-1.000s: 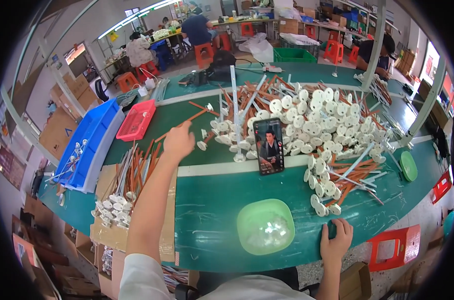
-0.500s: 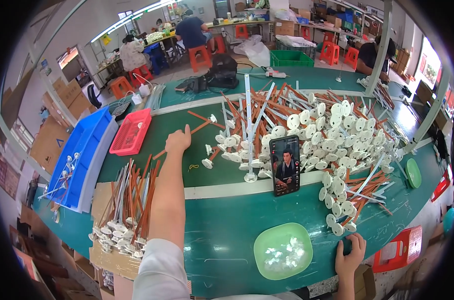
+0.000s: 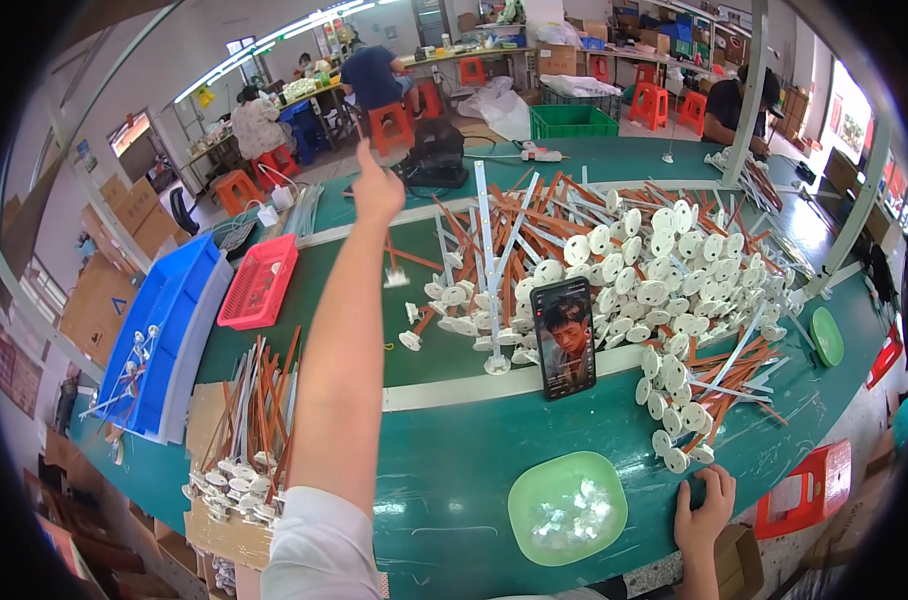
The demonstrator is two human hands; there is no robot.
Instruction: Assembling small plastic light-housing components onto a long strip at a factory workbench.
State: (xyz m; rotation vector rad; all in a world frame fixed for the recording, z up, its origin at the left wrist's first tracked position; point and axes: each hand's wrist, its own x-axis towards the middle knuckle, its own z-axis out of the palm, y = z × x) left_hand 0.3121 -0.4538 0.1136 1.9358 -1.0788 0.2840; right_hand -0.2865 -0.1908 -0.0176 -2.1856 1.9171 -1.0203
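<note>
My left hand (image 3: 379, 192) is raised over the far side of the table, closed around a brown strip (image 3: 360, 126). The strip's end sticks up above my fingers, and a white disc base (image 3: 395, 277) shows below at its lower end. At the table's near right edge rests my right hand (image 3: 706, 508), holding nothing, thumb and fingers apart. Just beyond its fingertips lie white discs (image 3: 676, 458) on brown and silver strips. A large heap of the same disc-ended strips (image 3: 664, 240) covers the table's far right half. One silver strip (image 3: 484, 260) stands upright on its disc.
A phone (image 3: 564, 338) showing a video leans against the heap. Near me sits a green bowl (image 3: 519, 515) of small clear pieces. To the left are strips on cardboard (image 3: 209, 425), a blue bin (image 3: 139, 330) and a red basket (image 3: 242, 318). Other people sit at far tables.
My left hand has lifted up and away from the table, bringing a brown strip from a lying to an upright position. My right hand has stayed in place. The phone picture has changed.
</note>
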